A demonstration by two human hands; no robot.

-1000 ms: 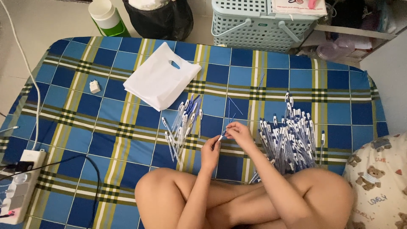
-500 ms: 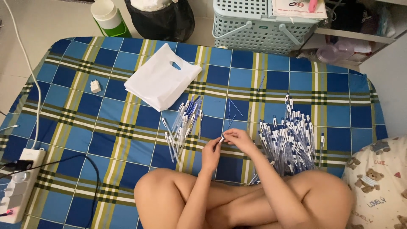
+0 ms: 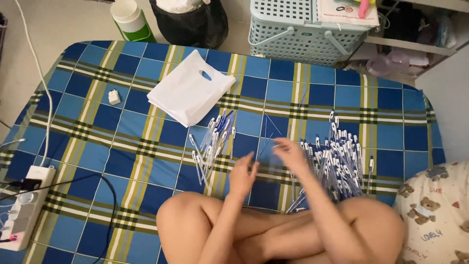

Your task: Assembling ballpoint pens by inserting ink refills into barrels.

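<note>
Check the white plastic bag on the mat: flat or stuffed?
Flat. The white plastic bag lies spread on the blue plaid mat, handle cutout showing, no bulge visible. What is inside, if anything, cannot be told.

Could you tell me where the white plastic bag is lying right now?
In the head view, the white plastic bag lies flat on the checked mat, just beyond the smaller pen pile.

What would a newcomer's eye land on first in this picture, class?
Probably the blue plaid mat that fills the frame, with two heaps of pens: a small pile left of centre, a larger pile to the right. Between them blur the left hand and right hand; a white plastic bag lies behind.
</note>
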